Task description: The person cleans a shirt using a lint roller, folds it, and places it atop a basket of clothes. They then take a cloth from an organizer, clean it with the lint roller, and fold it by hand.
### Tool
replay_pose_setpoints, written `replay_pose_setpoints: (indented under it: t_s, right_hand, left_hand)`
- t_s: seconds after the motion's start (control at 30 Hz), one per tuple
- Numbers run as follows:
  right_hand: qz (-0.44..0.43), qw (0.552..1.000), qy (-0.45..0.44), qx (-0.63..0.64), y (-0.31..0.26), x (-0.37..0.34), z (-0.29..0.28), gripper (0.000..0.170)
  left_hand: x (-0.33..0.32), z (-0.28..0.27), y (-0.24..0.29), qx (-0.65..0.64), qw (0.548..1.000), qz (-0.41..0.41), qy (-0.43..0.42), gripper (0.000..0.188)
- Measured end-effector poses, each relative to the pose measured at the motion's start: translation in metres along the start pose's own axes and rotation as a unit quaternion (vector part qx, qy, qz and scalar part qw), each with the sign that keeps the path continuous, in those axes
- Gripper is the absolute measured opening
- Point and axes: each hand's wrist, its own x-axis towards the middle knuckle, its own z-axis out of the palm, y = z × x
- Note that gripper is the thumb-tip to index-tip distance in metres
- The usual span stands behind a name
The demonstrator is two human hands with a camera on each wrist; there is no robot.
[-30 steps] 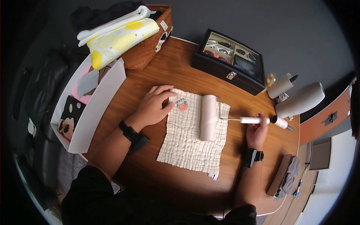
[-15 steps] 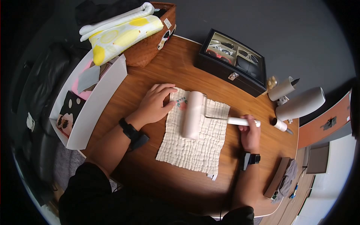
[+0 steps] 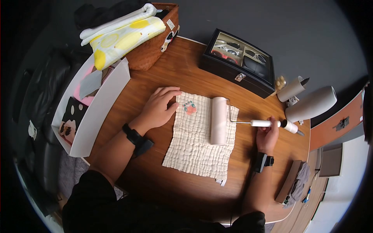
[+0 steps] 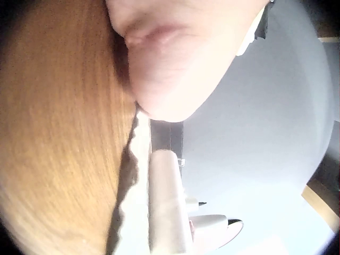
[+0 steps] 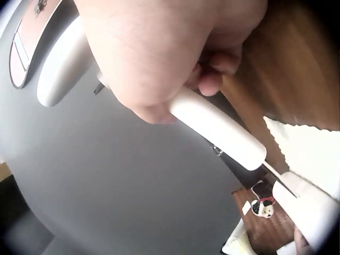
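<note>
A cream crinkled cloth [image 3: 194,155] with a small coloured print near its upper left corner lies flat on the wooden table. My right hand [image 3: 268,136] grips the white handle [image 3: 259,123] of a lint roller [image 3: 218,121], its fingers curled round it. The roller's pale cylinder lies over the right part of the cloth. My left hand [image 3: 160,108] rests at the cloth's upper left edge, fingers relaxed and fingertips right at the corner. In the right wrist view, the handle [image 5: 218,127] comes out from under the curled fingers.
Behind the cloth stands a black glasses case [image 3: 239,62] with a clear lid. A white box [image 3: 103,108] of folded fabrics and a brown basket [image 3: 145,54] are at the left. White vases [image 3: 312,104] and a small capped cylinder [image 3: 290,126] stand or lie at the right.
The lint roller moved left across the cloth toward the print, then back to the right, with my right hand gripping it throughout. My left hand has stayed at the cloth's corner.
</note>
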Motion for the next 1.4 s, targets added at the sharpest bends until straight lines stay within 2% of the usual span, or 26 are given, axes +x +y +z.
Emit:
replay_pose_setpoints:
  t_s: [0.13, 0.2, 0.23, 0.3, 0.33, 0.4, 0.53, 0.67, 0.73, 0.77, 0.9, 1.0, 1.13, 1.17, 1.27, 1.33, 1.4]
  right_hand:
    - [-0.005, 0.999, -0.033, 0.030, -0.005, 0.003, -0.012, 0.019]
    - [-0.018, 0.998, -0.027, -0.062, -0.001, -0.004, -0.001, 0.017]
    - [-0.018, 0.998, -0.025, -0.062, 0.002, -0.007, 0.001, 0.017]
    - [0.007, 0.987, -0.095, -0.133, 0.010, -0.015, 0.006, 0.016]
    - [0.006, 0.987, -0.092, -0.131, 0.012, -0.019, 0.010, 0.016]
    - [0.077, 0.970, -0.167, -0.157, 0.015, -0.028, 0.021, 0.017]
    - [0.095, 0.954, -0.190, -0.212, 0.018, -0.029, 0.026, 0.017]
    - [0.090, 0.971, -0.161, -0.151, 0.018, -0.025, 0.021, 0.014]
    - [0.065, 0.989, -0.116, -0.069, 0.018, -0.017, 0.015, 0.011]
    - [0.053, 0.993, -0.070, -0.075, 0.015, -0.016, 0.017, 0.009]
    - [-0.010, 0.999, -0.023, -0.035, 0.009, 0.004, -0.006, 0.014]
    - [-0.024, 0.999, 0.007, 0.021, -0.004, 0.006, -0.009, 0.015]
    - [-0.005, 0.999, 0.030, 0.016, -0.008, 0.003, -0.002, 0.019]
    - [-0.005, 0.999, 0.030, 0.016, -0.005, 0.004, -0.004, 0.019]
    - [-0.025, 0.989, -0.063, -0.134, 0.004, -0.002, -0.002, 0.021]
    - [0.012, 0.984, -0.050, -0.171, 0.007, -0.016, 0.019, 0.021]
    - [0.045, 0.979, -0.102, -0.169, 0.014, -0.021, 0.024, 0.020]
  left_hand:
    - [0.000, 0.002, -0.002, -0.011, 1.000, -0.004, 0.004, 0.035]
    - [0.000, 0.002, -0.002, -0.012, 1.000, -0.002, 0.007, 0.035]
    - [0.001, 0.003, -0.002, -0.014, 1.000, 0.000, 0.009, 0.035]
    - [0.002, 0.003, -0.002, -0.010, 1.000, 0.006, 0.009, 0.036]
    - [0.002, 0.003, -0.002, -0.006, 1.000, 0.010, 0.010, 0.036]
    - [0.002, 0.001, 0.001, -0.003, 1.000, 0.010, 0.006, 0.037]
    - [0.002, 0.002, 0.002, 0.005, 1.000, 0.008, 0.008, 0.039]
    - [0.003, 0.001, 0.003, 0.002, 1.000, 0.010, -0.003, 0.039]
    - [0.002, 0.003, 0.000, 0.006, 1.000, 0.018, 0.012, 0.038]
    - [0.002, 0.003, 0.000, 0.005, 1.000, 0.018, 0.011, 0.038]
    - [0.002, 0.000, 0.002, 0.005, 1.000, 0.016, 0.003, 0.038]
    - [0.001, -0.001, 0.002, 0.006, 1.000, 0.008, -0.006, 0.038]
    - [0.001, 0.001, 0.001, 0.003, 1.000, 0.007, -0.005, 0.038]
    - [0.001, 0.001, 0.000, 0.003, 1.000, 0.007, -0.005, 0.038]
    - [0.001, 0.003, -0.001, 0.007, 1.000, 0.020, 0.000, 0.039]
    - [0.001, 0.003, -0.001, 0.010, 1.000, 0.017, -0.002, 0.039]
    - [0.002, 0.001, 0.002, 0.007, 1.000, 0.014, -0.005, 0.039]
